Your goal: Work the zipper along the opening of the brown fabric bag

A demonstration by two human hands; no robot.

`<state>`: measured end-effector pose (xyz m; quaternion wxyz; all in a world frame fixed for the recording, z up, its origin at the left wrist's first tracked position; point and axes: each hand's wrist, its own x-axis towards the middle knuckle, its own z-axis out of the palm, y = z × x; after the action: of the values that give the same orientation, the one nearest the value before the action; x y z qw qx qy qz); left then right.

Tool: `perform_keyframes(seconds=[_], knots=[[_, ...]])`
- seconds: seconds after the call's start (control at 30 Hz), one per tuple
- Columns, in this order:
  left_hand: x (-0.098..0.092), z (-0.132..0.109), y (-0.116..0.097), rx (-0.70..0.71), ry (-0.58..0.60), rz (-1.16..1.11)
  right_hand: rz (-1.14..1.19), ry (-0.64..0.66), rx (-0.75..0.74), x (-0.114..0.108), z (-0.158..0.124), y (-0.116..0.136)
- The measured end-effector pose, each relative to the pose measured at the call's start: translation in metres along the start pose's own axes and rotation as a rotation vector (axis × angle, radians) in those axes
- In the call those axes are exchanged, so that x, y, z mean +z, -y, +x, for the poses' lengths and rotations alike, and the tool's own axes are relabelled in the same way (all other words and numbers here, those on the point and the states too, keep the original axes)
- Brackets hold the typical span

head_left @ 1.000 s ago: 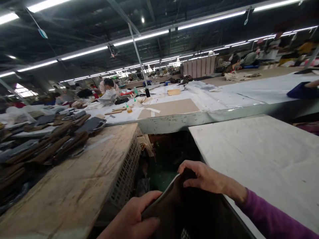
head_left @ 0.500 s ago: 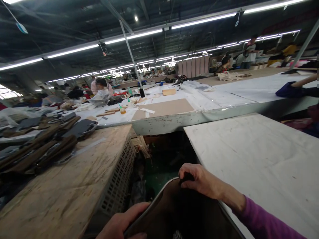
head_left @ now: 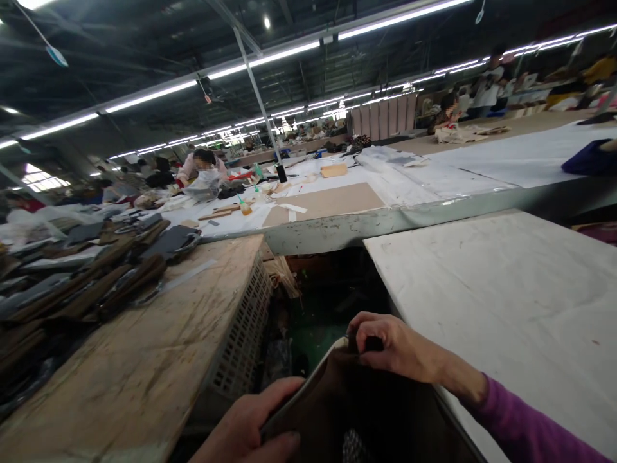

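A dark brown fabric piece (head_left: 357, 411) with a pale edge is held low in the middle, between the two near tables. My left hand (head_left: 250, 427) grips its near left edge, thumb on top. My right hand (head_left: 395, 347), in a purple sleeve, pinches the far top edge with its fingers curled. The lower part of the piece runs out of view.
A worn wooden table (head_left: 159, 360) on the left carries a pile of dark and brown pieces (head_left: 81, 276). A white plastic crate (head_left: 243, 341) stands beside it. A white-topped table (head_left: 506, 296) is on the right. Beyond lies a long work table (head_left: 434, 183), with several people working far off.
The view has shifted slightly. My right hand's fingers have curled tighter on the fabric's top edge. My left hand stays on the left edge.
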<state>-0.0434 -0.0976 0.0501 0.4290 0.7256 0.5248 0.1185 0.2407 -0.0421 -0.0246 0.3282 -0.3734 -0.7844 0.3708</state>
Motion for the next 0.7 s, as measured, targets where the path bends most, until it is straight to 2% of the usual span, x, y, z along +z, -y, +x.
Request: perform_keyframes(seconds=[0.1, 0.2, 0.4, 0.47, 0.57, 0.7], knots=[[0.001, -0.003, -0.005, -0.046, 0.017, -0.007, 0.128, -0.014, -0.08, 0.0, -0.003, 0.001], [0.003, -0.006, -0.003, -0.1, 0.077, -0.036, 0.133, -0.006, -0.09, 0.001, -0.005, -0.001], [0.01, -0.011, 0.005, -0.132, 0.043, -0.159, -0.177, 0.151, 0.079, 0.002, -0.004, -0.003], [0.011, -0.011, 0.006, -0.108, 0.033, -0.187, -0.266, 0.195, 0.047, 0.004, 0.003, 0.001], [0.012, -0.01, 0.006, -0.085, 0.006, -0.181, -0.339, 0.186, -0.065, 0.01, 0.019, 0.003], [0.01, -0.011, 0.009, -0.14, 0.006, -0.246, -0.334, 0.192, -0.155, 0.019, 0.035, -0.003]])
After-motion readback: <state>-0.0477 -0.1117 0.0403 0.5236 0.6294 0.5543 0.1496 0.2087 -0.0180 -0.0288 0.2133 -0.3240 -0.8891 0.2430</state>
